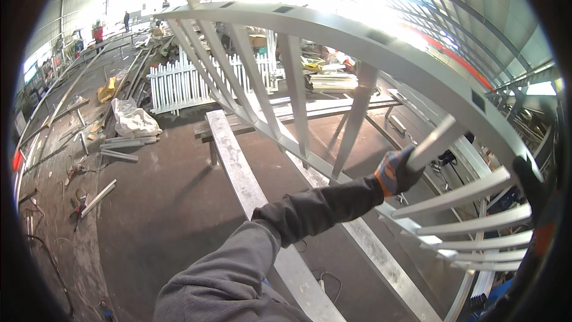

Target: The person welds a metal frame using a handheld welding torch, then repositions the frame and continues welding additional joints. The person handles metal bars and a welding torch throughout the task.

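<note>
A white slatted frame (356, 113) slants from the upper left of the frame to the lower right, above two pale beams (232, 158). The person's gloved left hand (398, 172) is wrapped around one slat (439, 140) right of centre, while the right hand (530, 186), dark at the right edge, is beside the upper rail (429, 71), its grip impossible to tell.

left arm (319, 211) stretched rightward | left grip (400, 170) gloved, curled | right grip (536, 194) raised, shadowed
</note>
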`<state>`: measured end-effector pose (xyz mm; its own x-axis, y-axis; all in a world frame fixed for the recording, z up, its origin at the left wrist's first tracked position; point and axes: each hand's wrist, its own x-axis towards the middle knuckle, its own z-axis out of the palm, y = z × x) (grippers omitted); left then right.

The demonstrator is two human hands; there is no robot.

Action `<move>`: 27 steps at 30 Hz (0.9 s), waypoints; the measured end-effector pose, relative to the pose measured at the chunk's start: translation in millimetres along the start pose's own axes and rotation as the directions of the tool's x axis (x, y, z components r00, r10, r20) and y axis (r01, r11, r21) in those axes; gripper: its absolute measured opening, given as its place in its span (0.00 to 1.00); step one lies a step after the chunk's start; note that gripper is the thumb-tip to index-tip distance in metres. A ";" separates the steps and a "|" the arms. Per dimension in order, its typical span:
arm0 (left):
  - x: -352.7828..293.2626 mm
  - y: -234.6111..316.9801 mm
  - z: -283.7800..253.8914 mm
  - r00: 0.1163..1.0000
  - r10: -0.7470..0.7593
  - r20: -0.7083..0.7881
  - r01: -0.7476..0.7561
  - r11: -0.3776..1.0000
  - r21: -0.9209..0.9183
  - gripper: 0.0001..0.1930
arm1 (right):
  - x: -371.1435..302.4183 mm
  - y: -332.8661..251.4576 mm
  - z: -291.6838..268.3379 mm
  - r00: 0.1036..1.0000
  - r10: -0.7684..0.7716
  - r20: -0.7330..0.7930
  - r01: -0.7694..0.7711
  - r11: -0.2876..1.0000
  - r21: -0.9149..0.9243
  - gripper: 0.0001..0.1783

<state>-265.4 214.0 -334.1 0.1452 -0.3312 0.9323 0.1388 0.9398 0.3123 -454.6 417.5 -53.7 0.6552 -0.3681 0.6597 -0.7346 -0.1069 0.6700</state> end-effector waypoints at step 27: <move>-36.4 74.0 -99.1 0.865 -0.494 -0.087 0.498 0.867 0.028 0.12 | -58.9 -395.2 375.6 0.206 0.587 0.783 0.140 -0.809 0.571 0.30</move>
<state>-163.4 287.3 -363.0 0.1421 -0.7579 0.6367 0.1649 0.6524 0.7398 -268.9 134.6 -485.2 -0.4347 -0.8614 0.2627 0.5857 -0.4920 -0.6441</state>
